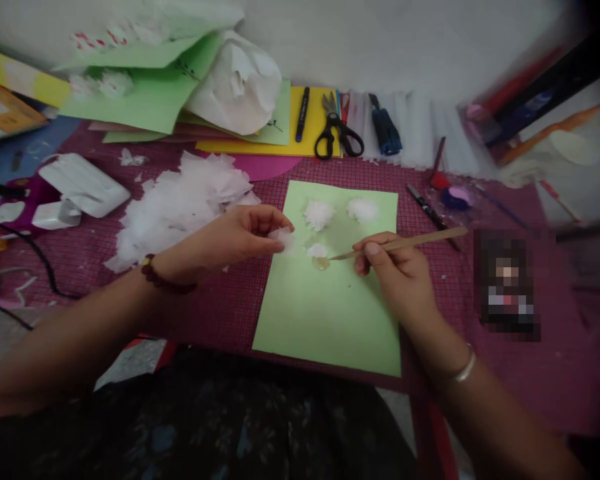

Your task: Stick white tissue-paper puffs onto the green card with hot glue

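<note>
stick (433,236) pinched in your right hand (399,265), tip at a yellowish patch (321,264); your left hand (247,230) pinches a white piece (281,236) by the left edge of the green sheet (330,320), white tufts (319,214) towards its far edge.

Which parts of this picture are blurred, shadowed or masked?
Head view, centre: soft light, no strong glare, and a faint shadow on the green paper beside the right hand; head view, left: the thin white paper piece in the left hand looks soft-edged; head view, right: a pixelated patch masks detail, and the edge blurs toward a black upper corner.
</note>
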A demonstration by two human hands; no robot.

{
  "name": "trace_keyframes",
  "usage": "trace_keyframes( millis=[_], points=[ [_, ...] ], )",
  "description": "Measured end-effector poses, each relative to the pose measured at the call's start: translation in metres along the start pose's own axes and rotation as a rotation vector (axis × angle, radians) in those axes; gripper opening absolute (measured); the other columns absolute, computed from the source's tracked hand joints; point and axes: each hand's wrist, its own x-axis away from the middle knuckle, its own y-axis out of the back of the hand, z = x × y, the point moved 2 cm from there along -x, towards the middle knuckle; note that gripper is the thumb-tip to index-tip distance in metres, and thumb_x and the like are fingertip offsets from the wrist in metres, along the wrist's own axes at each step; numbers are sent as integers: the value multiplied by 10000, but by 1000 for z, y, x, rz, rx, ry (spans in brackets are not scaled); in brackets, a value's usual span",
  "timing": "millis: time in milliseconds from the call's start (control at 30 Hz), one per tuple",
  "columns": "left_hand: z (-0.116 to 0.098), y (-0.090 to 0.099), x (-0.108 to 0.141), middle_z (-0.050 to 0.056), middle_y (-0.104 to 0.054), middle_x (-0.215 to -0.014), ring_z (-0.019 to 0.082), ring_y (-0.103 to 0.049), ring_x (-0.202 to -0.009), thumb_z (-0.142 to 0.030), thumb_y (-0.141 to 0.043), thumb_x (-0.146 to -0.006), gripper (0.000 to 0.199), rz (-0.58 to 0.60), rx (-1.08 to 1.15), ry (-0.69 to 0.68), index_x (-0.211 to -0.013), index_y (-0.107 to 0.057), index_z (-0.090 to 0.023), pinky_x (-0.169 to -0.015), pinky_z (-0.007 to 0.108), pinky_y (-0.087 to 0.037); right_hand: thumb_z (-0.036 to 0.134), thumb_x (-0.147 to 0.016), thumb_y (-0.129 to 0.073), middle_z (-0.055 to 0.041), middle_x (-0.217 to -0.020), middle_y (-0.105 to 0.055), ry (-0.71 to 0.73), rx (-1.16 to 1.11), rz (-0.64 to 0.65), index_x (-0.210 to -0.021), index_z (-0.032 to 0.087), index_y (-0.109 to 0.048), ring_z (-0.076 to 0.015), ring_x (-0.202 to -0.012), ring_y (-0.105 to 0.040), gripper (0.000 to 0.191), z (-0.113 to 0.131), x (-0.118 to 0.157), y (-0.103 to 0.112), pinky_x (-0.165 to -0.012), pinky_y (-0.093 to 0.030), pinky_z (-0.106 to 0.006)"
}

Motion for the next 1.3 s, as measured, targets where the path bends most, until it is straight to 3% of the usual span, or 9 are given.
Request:
trace_keyframes(
  millis=[300,467,600,700,800,933,1033,1133,1300],
  points=[
    [-8,-46,-12,-36,-578,-694,79,-521,-607,-280,-653,-754,141,136,219,-31,-803,-560,-186,-544,193,-397,331,-825,-742,14,-875,-698,-124,-11,79,-866,227,-608,-123,-752,-619,175,3,10,-20,-681,-497,-269],
    [-6,-38,-8,-42,-545,-657,89,-489,-581,-320,-678,-743,186,133,174,-42,-776,-555,-186,-546,219,-396,278,-828,-716,40,-779,-614,-96,-37,76,-798,231,-544,-104,-656,-523,181,-1,8,-21,-623,-431,-263],
    [3,-5,9,59,-661,-873,206,-584,-819,-333,-638,-839,189,-211,-383,-127,-936,-646,-171,-813,399,-491,295,-804,-754,37,-781,-615,-91,-93,26,-785,231,-539,-112,-687,-534,225,0,6,-16,-640,-435,-267],
    [0,-4,14,152,-626,-1243,323,-539,-1162,-393,-644,-875,382,-391,-691,-334,-1174,-649,-155,-1063,539,-372,302,-805,-758,38,-782,-621,-68,-84,17,-786,231,-541,-113,-687,-540,229,1,5,-16,-644,-441,-269],
    [-11,-28,3,124,-652,-1215,275,-583,-1153,-437,-656,-850,405,-236,-406,-464,-1142,-654,-156,-1018,433,-445,304,-823,-737,34,-794,-631,-51,-42,23,-791,233,-537,-117,-701,-559,215,1,5,-19,-656,-462,-274],
    [-26,-48,-18,2,-645,-739,143,-587,-699,-309,-619,-827,139,-51,-46,-288,-798,-639,-174,-656,290,-446,288,-840,-738,31,-827,-653,-2,-58,15,-820,237,-558,-119,-743,-607,189,2,6,-19,-694,-507,-277],
    [-23,-40,-23,-32,-551,-615,100,-475,-565,-260,-640,-797,127,-65,115,-156,-726,-570,-181,-534,263,-329,322,-928,-648,10,-898,-689,18,-65,9,-944,245,-608,-124,-783,-649,88,2,5,-13,-737,-540,-296],
    [-4,-26,-26,-43,-549,-610,75,-454,-559,-209,-676,-771,147,-115,263,-93,-724,-540,-182,-536,240,-317,413,-1004,-522,9,-788,-656,31,6,27,-1070,251,-649,-122,-675,-612,216,1,3,-7,-643,-525,-292],
    [27,-20,-37,-41,-571,-617,71,-461,-545,-272,-702,-754,137,77,297,-15,-764,-606,-174,-525,214,-339,350,-1016,-521,-2,-756,-616,177,211,168,-1012,233,-722,-124,-680,-574,233,3,5,-11,-622,-482,-285]
  ],
)
